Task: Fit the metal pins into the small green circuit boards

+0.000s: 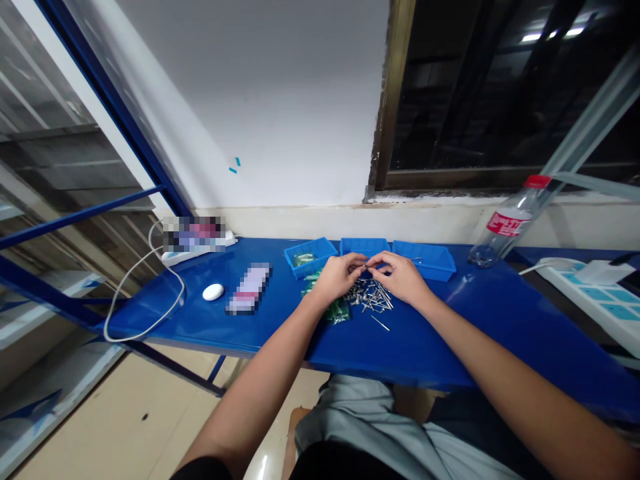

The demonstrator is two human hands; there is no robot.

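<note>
My left hand and my right hand meet above a loose pile of metal pop rivets on the blue table. Both are closed, thumb and fingers pinched, fingertips almost touching. A tiny dark piece shows between them, too small to name. One rivet lies apart, nearer the front edge. Partly under my left hand are small green-tinted plastic bags. Behind the hands stand a left blue tray with a bag in it, a middle blue tray, and a right blue tray holding a thin pin.
Leftward lie a blurred-out flat rectangle, a white oval object and a looping white cable. A red-capped plastic bottle leans at the back right, near a white power strip. Wall and window rise behind.
</note>
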